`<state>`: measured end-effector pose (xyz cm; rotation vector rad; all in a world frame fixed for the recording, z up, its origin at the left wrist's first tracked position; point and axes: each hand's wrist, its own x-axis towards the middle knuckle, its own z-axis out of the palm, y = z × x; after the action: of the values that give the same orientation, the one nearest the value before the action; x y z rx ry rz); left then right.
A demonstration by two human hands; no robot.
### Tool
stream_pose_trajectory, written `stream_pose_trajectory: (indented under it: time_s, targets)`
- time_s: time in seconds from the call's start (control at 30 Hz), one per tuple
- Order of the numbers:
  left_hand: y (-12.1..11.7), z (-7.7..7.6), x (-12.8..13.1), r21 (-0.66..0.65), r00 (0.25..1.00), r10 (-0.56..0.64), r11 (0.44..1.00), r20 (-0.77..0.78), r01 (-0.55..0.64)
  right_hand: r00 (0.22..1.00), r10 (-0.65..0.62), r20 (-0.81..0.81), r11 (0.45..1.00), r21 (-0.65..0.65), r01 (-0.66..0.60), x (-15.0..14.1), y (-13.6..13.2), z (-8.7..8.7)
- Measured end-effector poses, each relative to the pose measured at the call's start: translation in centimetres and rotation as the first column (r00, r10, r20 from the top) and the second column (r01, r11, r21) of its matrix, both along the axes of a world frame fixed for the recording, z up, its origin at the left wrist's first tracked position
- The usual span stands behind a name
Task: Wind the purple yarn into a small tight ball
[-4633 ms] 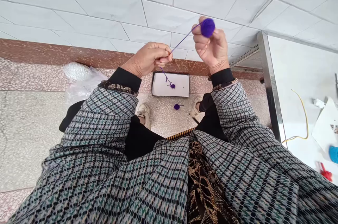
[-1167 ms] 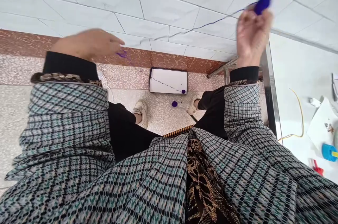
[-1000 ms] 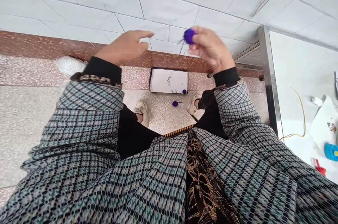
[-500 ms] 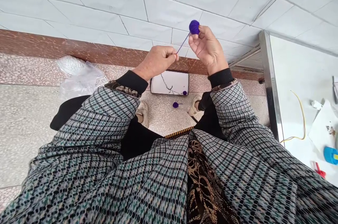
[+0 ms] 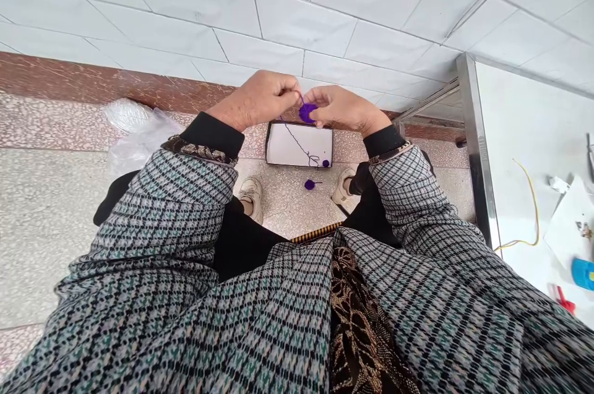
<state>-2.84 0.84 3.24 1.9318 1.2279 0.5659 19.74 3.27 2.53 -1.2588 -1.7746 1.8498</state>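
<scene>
A small purple yarn ball (image 5: 307, 112) sits between my two hands, held out in front of me. My right hand (image 5: 343, 109) is closed on the ball with its fingertips. My left hand (image 5: 257, 99) pinches the purple thread (image 5: 297, 140) right beside the ball. The thread hangs down into a shallow white box (image 5: 288, 148) on the floor, where it ends in a tiny purple ball (image 5: 325, 163). Another tiny purple ball (image 5: 309, 184) lies on the floor between my shoes.
A crumpled clear plastic bag (image 5: 134, 131) lies on the floor at the left. A white table with a metal edge (image 5: 474, 146) stands at the right, carrying a yellow cord (image 5: 533, 196), paper, a blue item (image 5: 583, 273) and a red item (image 5: 562, 298). A tiled wall is ahead.
My hands swung far apart drawing the thread out, then came together. In the last half second my right hand lowered the ball to meet my left hand.
</scene>
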Motion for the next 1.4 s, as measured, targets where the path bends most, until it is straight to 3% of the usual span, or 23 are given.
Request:
stream_pose_trajectory:
  time_s: [0.07,0.13,0.23,0.33,0.37,0.43,0.5,0.57,0.63,0.7,0.8,0.83,0.9,0.97,1.03,1.1,1.17,1.23,1.27,1.33,1.4]
  targets:
    - [0.2,0.0,-0.2,-0.039,0.998,0.059,0.997,-0.033,-0.061,0.992,-0.024,-0.125,0.999,-0.048,0.018,-0.1,-0.4,0.8]
    - [0.3,-0.3,0.1,-0.093,0.996,0.065,0.993,-0.056,-0.07,0.96,-0.156,-0.233,0.988,-0.053,0.147,-0.5,-0.7,1.6]
    - [0.1,-0.8,1.1,-0.174,0.994,-0.108,0.98,-0.034,0.1,0.877,-0.357,-0.323,0.929,-0.028,0.368,-1.2,-0.5,2.2]
    - [-0.2,-0.7,1.7,-0.183,0.969,-0.246,0.953,0.009,0.243,0.873,-0.44,-0.209,0.879,0.097,0.466,-1.5,0.0,1.5]
    - [-0.3,-0.4,1.6,-0.185,0.969,-0.246,0.952,0.021,0.246,0.893,-0.431,-0.13,0.874,0.183,0.449,-1.4,0.1,1.1]
    - [-0.3,0.3,1.3,-0.194,0.982,-0.186,0.962,0.044,0.191,0.948,-0.318,0.012,0.907,0.294,0.301,-1.0,0.1,0.5]
    - [-0.2,0.9,0.8,-0.18,0.997,-0.071,0.981,0.043,0.077,0.995,-0.1,0.028,0.974,0.209,0.092,-0.5,-0.1,0.3]
    - [0.0,1.3,0.3,-0.138,0.999,0.037,0.99,0.028,-0.033,0.993,0.019,-0.115,0.999,0.045,-0.014,-0.1,-0.3,0.5]
    - [0.1,1.2,0.3,-0.136,0.997,0.07,0.989,0.042,-0.063,0.955,-0.081,-0.287,0.997,-0.016,0.08,0.0,-0.2,1.0]
    - [0.0,0.8,0.6,-0.193,0.995,0.013,0.981,0.096,0.005,0.891,-0.251,-0.379,0.961,0.017,0.278,-0.2,0.2,1.3]
    - [-0.4,0.3,1.3,-0.248,0.977,-0.139,0.953,0.164,0.177,0.866,-0.399,-0.303,0.884,0.124,0.45,-0.5,0.7,1.3]
    - [-0.4,0.2,1.3,-0.249,0.971,-0.161,0.947,0.175,0.202,0.88,-0.406,-0.246,0.882,0.147,0.448,-0.6,0.7,1.2]
    - [-0.3,0.2,1.0,-0.245,0.974,-0.126,0.954,0.19,0.171,0.939,-0.314,-0.137,0.931,0.15,0.333,-0.3,0.5,1.0]
    - [0.0,0.2,0.4,-0.237,0.977,-0.052,0.966,0.208,0.102,0.991,-0.097,-0.092,0.991,0.082,0.104,0.1,0.0,1.0]
    - [0.5,0.0,-0.2,-0.217,0.973,-0.017,0.974,0.229,0.068,0.986,0.058,-0.159,0.998,0.006,-0.058,0.4,-0.3,1.3]
    - [0.6,-0.3,-0.3,-0.213,0.965,-0.029,0.973,0.259,0.086,0.952,-0.024,-0.305,1.0,-0.001,0.025,0.5,-0.1,1.6]
    - [0.5,-0.6,0.2,-0.233,0.957,-0.07,0.962,0.28,0.139,0.882,-0.228,-0.413,0.962,0.045,0.27,0.3,0.3,1.6]
    - [0.0,-0.7,0.8,-0.249,0.954,-0.13,0.948,0.269,0.199,0.836,-0.377,-0.4,0.885,0.111,0.452,-0.1,0.8,1.2]
    - [-0.2,-0.6,1.0,-0.25,0.954,-0.156,0.943,0.257,0.222,0.848,-0.408,-0.338,0.863,0.16,0.479,-0.3,0.9,0.9]
    - [-0.5,-0.2,1.1,-0.252,0.954,-0.17,0.939,0.246,0.232,0.916,-0.37,-0.153,0.877,0.268,0.399,-0.4,0.7,0.3]
    - [-0.4,0.2,0.7,-0.261,0.961,-0.114,0.948,0.252,0.181,0.978,-0.211,-0.004,0.938,0.279,0.203,-0.3,0.1,0.0]
